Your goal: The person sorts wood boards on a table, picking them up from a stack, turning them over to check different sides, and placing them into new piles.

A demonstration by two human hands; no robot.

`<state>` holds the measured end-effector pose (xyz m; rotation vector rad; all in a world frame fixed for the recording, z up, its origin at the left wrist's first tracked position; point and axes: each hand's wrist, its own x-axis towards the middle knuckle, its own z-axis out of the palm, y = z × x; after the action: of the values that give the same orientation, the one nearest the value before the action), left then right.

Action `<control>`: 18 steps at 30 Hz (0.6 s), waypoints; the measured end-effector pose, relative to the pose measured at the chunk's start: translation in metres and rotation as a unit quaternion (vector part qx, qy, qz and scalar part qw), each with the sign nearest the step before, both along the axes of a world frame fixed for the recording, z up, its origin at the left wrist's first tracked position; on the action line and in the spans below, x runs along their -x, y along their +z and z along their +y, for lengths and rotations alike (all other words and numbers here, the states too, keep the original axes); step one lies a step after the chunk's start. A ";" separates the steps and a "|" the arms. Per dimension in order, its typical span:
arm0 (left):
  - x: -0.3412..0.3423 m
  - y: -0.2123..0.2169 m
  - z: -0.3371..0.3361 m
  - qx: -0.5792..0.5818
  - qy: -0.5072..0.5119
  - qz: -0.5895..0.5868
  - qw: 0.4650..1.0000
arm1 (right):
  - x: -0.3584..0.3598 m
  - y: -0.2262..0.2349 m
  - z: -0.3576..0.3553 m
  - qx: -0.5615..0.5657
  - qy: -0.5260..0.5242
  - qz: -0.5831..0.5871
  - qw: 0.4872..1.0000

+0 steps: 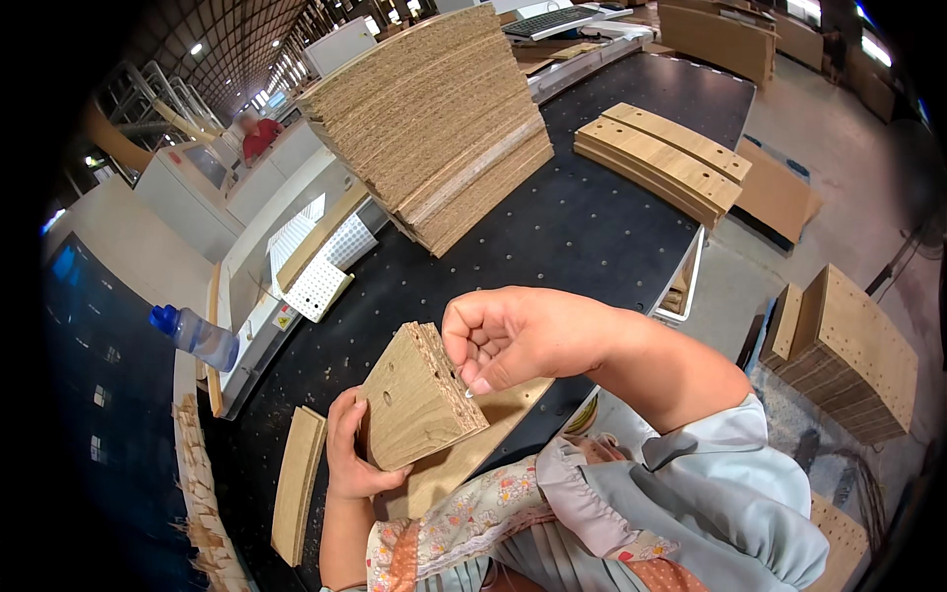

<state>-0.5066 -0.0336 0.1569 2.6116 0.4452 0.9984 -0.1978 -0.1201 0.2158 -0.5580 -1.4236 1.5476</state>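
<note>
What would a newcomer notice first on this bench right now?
Probably the two hands low in the middle: the left hand grips a small wood-grain board piece with drilled holes, while the right hand pinches at its raw chipboard edge. Behind them, a tall fanned stack of panels dominates the black table, with a smaller pile of curved slats to its right.

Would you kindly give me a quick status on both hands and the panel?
Left hand gripping small wood panel, tilted above black table. Right hand pinched at its drilled edge. Nothing blocking.
</note>
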 end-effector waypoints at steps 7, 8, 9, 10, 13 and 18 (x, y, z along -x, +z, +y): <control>0.000 -0.003 0.000 -0.004 0.004 -0.014 1.000 | 0.005 0.003 -0.006 -0.006 -0.047 -0.023 0.999; -0.001 -0.002 -0.001 -0.007 0.007 -0.012 1.000 | 0.005 0.003 -0.006 -0.009 -0.057 -0.023 0.998; 0.000 -0.002 -0.001 -0.010 0.011 -0.009 1.000 | 0.006 0.003 -0.006 -0.016 -0.066 -0.033 0.997; 0.001 -0.003 -0.001 -0.003 0.005 -0.007 1.000 | 0.007 0.003 -0.007 -0.023 -0.076 -0.044 0.996; 0.005 -0.007 0.002 0.013 -0.009 -0.003 1.000 | 0.009 0.008 -0.013 -0.059 -0.120 -0.101 0.986; 0.005 -0.009 0.002 0.034 -0.029 -0.013 0.999 | 0.009 0.014 -0.018 -0.102 -0.153 -0.147 0.972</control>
<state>-0.5121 -0.0316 0.1474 2.5343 0.3865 0.9793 -0.2067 -0.1377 0.2294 -0.8645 -1.6083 1.0912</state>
